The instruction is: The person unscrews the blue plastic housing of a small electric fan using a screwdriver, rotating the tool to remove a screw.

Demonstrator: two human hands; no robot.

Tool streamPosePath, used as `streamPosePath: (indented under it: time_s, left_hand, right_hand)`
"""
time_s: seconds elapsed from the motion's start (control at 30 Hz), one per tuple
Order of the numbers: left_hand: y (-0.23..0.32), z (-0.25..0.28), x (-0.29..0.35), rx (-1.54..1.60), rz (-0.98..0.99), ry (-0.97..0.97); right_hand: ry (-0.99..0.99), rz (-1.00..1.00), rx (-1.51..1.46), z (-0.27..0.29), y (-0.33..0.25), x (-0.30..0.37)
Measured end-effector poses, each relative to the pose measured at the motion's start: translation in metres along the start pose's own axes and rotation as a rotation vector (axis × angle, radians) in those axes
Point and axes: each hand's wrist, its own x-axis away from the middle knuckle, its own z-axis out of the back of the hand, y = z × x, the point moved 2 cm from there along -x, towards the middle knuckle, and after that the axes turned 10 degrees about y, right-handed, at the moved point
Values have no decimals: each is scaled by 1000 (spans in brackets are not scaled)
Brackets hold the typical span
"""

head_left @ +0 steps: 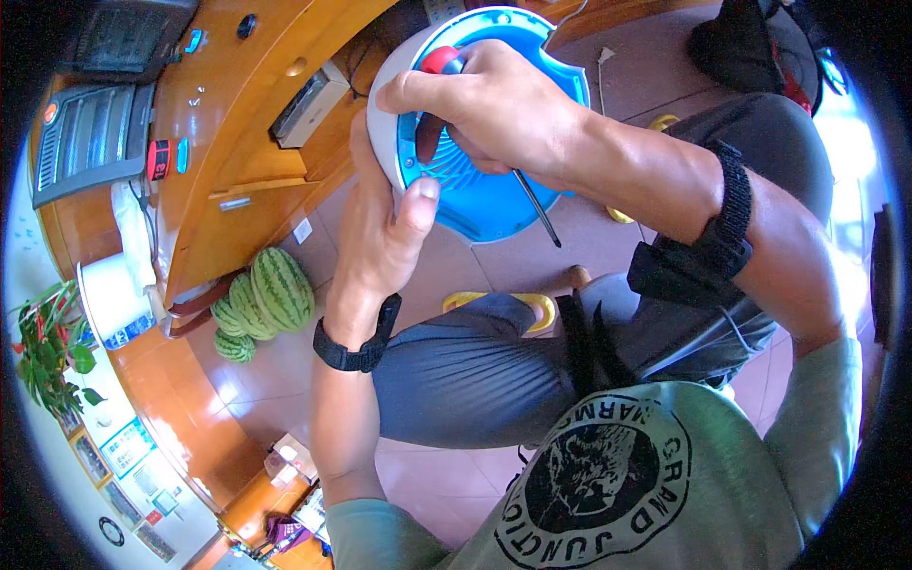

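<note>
A round plastic housing [475, 220], white outside and bright blue inside with curved ribs, is held up at the top of the view. My left hand [380, 233] grips its left edge, thumb over the rim and fingers hidden behind the white shell. Across the housing's opening lies my right hand [518, 109], closed round a screwdriver [540, 211] with a red-ended handle. Its dark shaft sticks out below the hand, pointing down and right, apart from the rim. The right thumb reaches to the housing's white edge. Part of the handle is covered by my fingers.
A wooden desk [223, 104] with open shelves stands on the left, a grey machine [93, 138] on top. Several striped watermelons [275, 290] sit on the tiled floor. Yellow slippers [541, 312] are beneath my legs. A dark bag [750, 52] lies at far right.
</note>
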Motion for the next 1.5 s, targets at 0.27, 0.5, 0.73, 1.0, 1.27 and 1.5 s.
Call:
streamPosePath:
  time_s: [0.27,0.5,0.73,1.0,1.27,1.5]
  left_hand:
    - [-13,-13,3,18,-40,62]
    - [-43,-10,5,234,241,122]
    - [-63,-8,1,212,435,201]
    - [-82,-22,4,249,652,86]
    - [-46,-36,7,310,519,-1]
    - [-20,-53,15,297,621,-57]
  right_hand:
    - [54,-70,-109,-5,0,-1]
    - [-27,-153,-126,0,-9,-4]
    - [18,550,-115,41,-47,-20]
    - [315,1162,436,32,-68,-8]
    - [204,1048,373,53,-88,22]
    - [112,1115,331,49,-76,11]
